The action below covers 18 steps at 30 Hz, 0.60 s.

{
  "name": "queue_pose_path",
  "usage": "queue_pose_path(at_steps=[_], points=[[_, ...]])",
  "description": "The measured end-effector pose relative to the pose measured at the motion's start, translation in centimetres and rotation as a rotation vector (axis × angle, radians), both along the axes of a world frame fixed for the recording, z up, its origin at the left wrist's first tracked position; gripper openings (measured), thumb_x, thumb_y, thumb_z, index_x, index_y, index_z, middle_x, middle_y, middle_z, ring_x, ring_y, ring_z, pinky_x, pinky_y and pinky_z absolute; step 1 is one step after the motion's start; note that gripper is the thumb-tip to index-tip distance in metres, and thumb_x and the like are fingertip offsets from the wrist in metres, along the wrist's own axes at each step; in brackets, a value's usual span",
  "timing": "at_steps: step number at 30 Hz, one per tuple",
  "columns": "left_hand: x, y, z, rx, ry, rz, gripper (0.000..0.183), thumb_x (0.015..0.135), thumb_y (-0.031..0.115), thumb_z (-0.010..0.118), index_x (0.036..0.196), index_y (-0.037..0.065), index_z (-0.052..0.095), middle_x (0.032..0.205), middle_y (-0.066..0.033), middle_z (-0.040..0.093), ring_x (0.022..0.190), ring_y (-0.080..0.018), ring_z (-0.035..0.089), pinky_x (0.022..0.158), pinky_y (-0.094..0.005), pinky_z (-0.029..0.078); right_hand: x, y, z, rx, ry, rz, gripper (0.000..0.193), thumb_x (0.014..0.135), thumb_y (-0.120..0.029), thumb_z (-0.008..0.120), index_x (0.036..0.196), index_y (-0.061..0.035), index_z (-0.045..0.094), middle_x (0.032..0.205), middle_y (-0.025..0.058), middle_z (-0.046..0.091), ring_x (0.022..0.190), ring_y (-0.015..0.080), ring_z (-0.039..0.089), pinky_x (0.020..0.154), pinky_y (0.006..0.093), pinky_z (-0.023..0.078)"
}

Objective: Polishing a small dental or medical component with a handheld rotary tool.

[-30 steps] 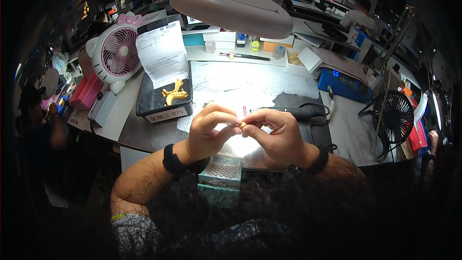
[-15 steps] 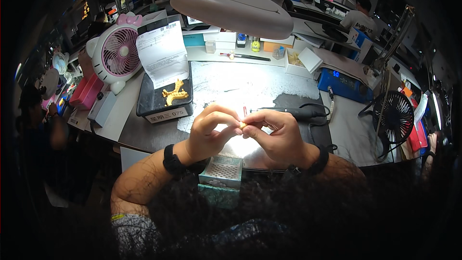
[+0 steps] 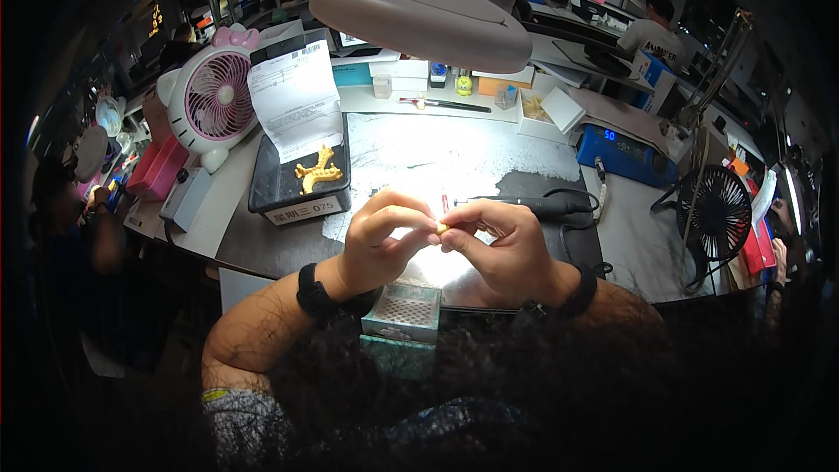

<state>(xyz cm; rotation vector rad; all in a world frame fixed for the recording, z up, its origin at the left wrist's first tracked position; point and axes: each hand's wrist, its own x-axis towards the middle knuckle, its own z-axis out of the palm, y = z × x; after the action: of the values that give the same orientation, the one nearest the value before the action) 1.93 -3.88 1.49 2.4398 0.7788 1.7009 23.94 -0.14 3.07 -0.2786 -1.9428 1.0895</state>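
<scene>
Under the bright lamp light, a small yellowish piece (image 3: pixel 441 228) is pinched between the fingertips of both hands. My left hand (image 3: pixel 389 229) grips it from the left, thumb and forefinger closed. From the right, my right hand (image 3: pixel 500 240) closes thumb and forefinger on the same piece. Fingers cover most of it, so its exact kind cannot be made out. Just behind the fingertips, a slim red tip (image 3: pixel 445 202) sticks up. A black rotary handpiece (image 3: pixel 559 203) with a cable lies beyond my right hand. Yellow dental models (image 3: pixel 319 173) sit in a black tray at left.
A paper slip (image 3: pixel 295 100) leans in the black tray (image 3: pixel 301 195). The lamp head (image 3: pixel 419 17) hangs over the bench. A pink-and-white fan (image 3: pixel 217 96) stands left; a blue control box (image 3: pixel 625 156) and black fan (image 3: pixel 717 212) stand right. A perforated green box (image 3: pixel 402 310) lies below my hands.
My hands and the pinched piece stay in nearly the same place. At the far left and far right edges, other people's hands have shifted slightly.
</scene>
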Motion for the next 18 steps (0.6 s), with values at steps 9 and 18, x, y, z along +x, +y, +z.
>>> queue_pose_path(at_steps=[9,18], points=[[0.08,-0.05,0.19,0.024,0.012,-0.012,0.025,0.086,0.001,0.084,0.105,0.007,0.067,0.1,-0.0096,0.068,0.087,-0.0179,0.069,0.074,-0.0287,0.056,0.05,-0.19,0.36,0.031,-0.004,-0.005,0.014,0.096,0.005,0.071,0.11,0.0069,0.07,0.1,0.013,0.077,0.091,0.0157,0.075,0.082,0.0283,0.062],[-0.01,-0.22,-0.01,-0.053,-0.035,0.024,0.026,0.084,0.003,0.085,0.104,0.005,0.068,0.099,-0.0103,0.071,0.087,-0.022,0.07,0.075,-0.032,0.056,0.02,-0.15,0.2,0.082,0.02,-0.042,0.017,0.093,0.007,0.073,0.109,0.0068,0.07,0.099,0.0129,0.077,0.091,0.0171,0.076,0.081,0.0284,0.061]])
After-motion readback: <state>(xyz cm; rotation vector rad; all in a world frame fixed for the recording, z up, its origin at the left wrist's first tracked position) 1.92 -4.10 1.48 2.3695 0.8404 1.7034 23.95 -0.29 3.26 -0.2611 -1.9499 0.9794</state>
